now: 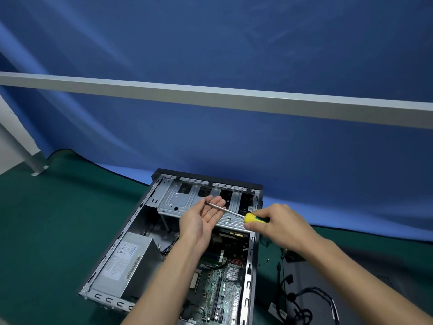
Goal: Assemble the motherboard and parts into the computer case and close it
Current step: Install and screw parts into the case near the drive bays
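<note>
Overhead, the right hand (276,221) gripped the screwdriver (246,216) by its yellow handle, its shaft resting across the fingers of the left hand (203,219), held palm-up and relaxed. Both hovered above the open computer case's (112,249) far end, over the drive cage (187,195); the motherboard (222,287) lay inside, nearer the desk's (46,231) near edge.

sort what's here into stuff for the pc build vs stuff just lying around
For the job: computer case, motherboard, power supply, screwdriver gripped by right hand, shaft across open left hand, loose cables.

Lying about: green mat, blue backdrop, white rail.
</note>
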Demonstrator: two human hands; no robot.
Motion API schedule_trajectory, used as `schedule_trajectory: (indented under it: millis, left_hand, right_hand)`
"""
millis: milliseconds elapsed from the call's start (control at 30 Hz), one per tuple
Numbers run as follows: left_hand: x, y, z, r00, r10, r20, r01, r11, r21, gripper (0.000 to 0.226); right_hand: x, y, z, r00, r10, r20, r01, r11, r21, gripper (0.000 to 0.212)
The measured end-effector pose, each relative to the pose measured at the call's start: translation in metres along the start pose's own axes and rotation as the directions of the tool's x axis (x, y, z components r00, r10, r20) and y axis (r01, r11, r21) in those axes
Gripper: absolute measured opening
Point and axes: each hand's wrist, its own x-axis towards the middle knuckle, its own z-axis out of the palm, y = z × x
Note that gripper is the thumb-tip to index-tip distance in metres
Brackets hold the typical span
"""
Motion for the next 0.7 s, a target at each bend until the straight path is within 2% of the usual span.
schedule_trajectory:
  millis: [67, 133, 167, 233, 300, 367, 467, 533, 700]
  left_hand:
    - [0.000, -0.003, 0.000, 1.000, 0.013, -0.005, -0.013, 1.000, 0.028, 0.028]
    - [0.002, -0.005, 0.001, 0.999, 0.025, -0.039, -0.025, 1.000, 0.015, 0.028]
    - [0.003, -0.005, 0.001, 0.998, 0.023, -0.064, -0.024, 1.000, -0.010, 0.029]
    - [0.005, -0.003, -0.002, 0.995, -0.001, -0.098, -0.007, 0.997, -0.082, 0.031]
    - [0.006, -0.002, -0.004, 0.995, -0.029, -0.100, 0.013, 0.988, -0.157, 0.035]
    - [0.005, -0.004, -0.003, 0.993, -0.062, -0.097, 0.038, 0.971, -0.234, 0.038]
    - [0.008, -0.009, 0.002, 0.989, -0.097, -0.108, 0.063, 0.959, -0.277, 0.041]
    - [0.009, -0.013, 0.001, 0.986, -0.127, -0.110, 0.093, 0.957, -0.274, 0.042]
    - [0.013, -0.020, -0.003, 0.976, -0.203, -0.082, 0.174, 0.945, -0.276, 0.040]
  right_hand:
    - [0.003, -0.005, -0.008, 0.995, 0.024, 0.092, -0.026, 0.999, 0.026, 0.025]
    - [0.007, -0.009, -0.017, 0.979, 0.038, 0.198, -0.088, 0.965, 0.247, 0.015]
    - [0.008, -0.011, -0.023, 0.973, 0.040, 0.227, -0.131, 0.908, 0.399, 0.019]
    - [0.008, -0.013, -0.032, 0.982, 0.048, 0.182, -0.158, 0.736, 0.659, 0.025]
    - [0.009, -0.016, -0.036, 0.994, 0.101, 0.040, -0.093, 0.604, 0.792, 0.019]
    - [0.009, -0.018, -0.032, 0.978, 0.174, -0.111, -0.017, 0.605, 0.796, 0.015]
    - [0.008, -0.020, -0.021, 0.948, 0.195, -0.252, 0.038, 0.716, 0.697, 0.014]
    - [0.007, -0.020, -0.018, 0.942, 0.175, -0.287, 0.048, 0.775, 0.630, 0.014]
    - [0.010, -0.015, -0.016, 0.926, 0.196, -0.322, 0.019, 0.828, 0.561, 0.015]
